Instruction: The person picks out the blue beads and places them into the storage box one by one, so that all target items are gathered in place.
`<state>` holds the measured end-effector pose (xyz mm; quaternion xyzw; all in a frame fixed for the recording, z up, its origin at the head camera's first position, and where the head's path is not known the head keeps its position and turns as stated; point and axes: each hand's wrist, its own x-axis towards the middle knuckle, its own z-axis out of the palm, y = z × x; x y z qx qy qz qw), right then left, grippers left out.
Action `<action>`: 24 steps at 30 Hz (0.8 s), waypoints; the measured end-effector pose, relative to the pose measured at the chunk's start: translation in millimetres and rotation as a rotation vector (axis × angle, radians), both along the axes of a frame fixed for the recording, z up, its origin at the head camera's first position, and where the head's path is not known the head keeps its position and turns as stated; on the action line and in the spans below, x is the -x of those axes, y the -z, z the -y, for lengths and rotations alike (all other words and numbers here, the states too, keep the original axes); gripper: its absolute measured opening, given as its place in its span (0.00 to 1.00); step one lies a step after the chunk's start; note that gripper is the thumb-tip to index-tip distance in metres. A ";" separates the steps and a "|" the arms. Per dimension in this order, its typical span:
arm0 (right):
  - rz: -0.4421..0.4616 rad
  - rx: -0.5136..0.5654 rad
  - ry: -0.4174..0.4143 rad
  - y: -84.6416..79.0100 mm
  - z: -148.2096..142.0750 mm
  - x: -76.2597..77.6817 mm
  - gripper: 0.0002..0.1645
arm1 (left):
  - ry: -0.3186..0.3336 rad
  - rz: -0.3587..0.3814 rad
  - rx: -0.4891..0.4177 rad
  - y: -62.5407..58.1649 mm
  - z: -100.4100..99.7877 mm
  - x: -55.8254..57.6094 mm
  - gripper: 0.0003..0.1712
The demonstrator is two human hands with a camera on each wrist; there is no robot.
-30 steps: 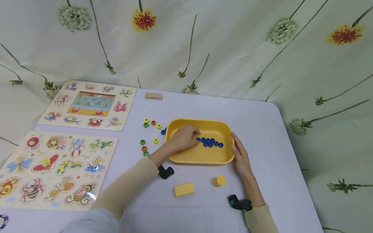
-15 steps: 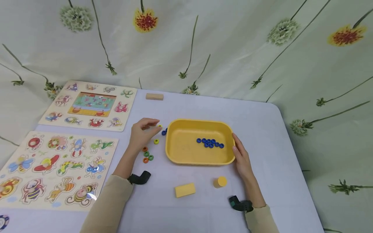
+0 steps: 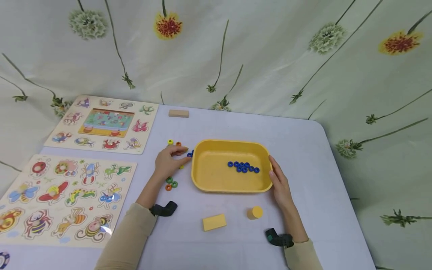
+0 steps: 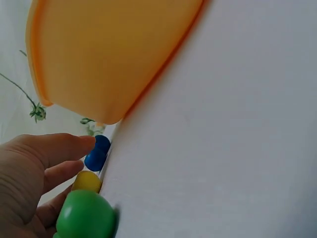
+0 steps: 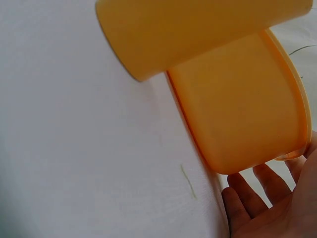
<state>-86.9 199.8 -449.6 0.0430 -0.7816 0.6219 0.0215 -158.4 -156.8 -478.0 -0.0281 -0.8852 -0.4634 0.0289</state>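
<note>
A yellow tray [image 3: 209, 180] stands mid-table with several blue beads [image 3: 244, 170] lying inside, right of its middle. My left hand [image 3: 167, 162] is beside the tray's left end, thumb and forefinger apart. Just off those fingertips are two blue beads [image 4: 95, 160] on the table; whether the thumb touches one is unclear. A green bead [image 4: 85, 215] and a yellow bead [image 4: 87, 181] appear large beside the hand in the left wrist view. My right hand [image 3: 281, 187] holds the tray's right end, thumb at the rim and fingers [image 5: 272, 183] against the outer wall.
Orange and green beads [image 3: 174, 184] lie left of the tray. A yellow rectangular block [image 3: 214, 222] and a yellow cylinder [image 3: 254, 213] stand before it. Two picture puzzle boards [image 3: 137, 112] fill the left side. A wooden block [image 3: 179, 113] lies near the back edge.
My left hand has left the tray's inside and moved left to the loose beads, then slightly lower and closer to the blue ones. The right hand stays at the tray's right end.
</note>
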 end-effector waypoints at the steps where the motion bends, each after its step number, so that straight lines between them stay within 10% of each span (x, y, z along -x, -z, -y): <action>1: 0.000 -0.001 0.000 0.0 0.0 0.0 0.27 | 0.000 -0.004 0.031 1.5 -0.4 0.5 0.24; 11: -0.014 -0.023 -0.004 0.6 -0.3 0.3 0.26 | -0.046 0.038 0.199 -3.1 -9.3 2.7 0.18; 18: -0.012 -0.023 -0.012 0.7 0.6 0.6 0.27 | -0.128 -0.103 0.071 -37.4 -14.3 -5.1 0.13; 24: 0.004 -0.014 -0.003 -0.8 -0.3 0.6 0.26 | 0.088 -0.127 -0.029 -79.2 -52.8 -10.3 0.11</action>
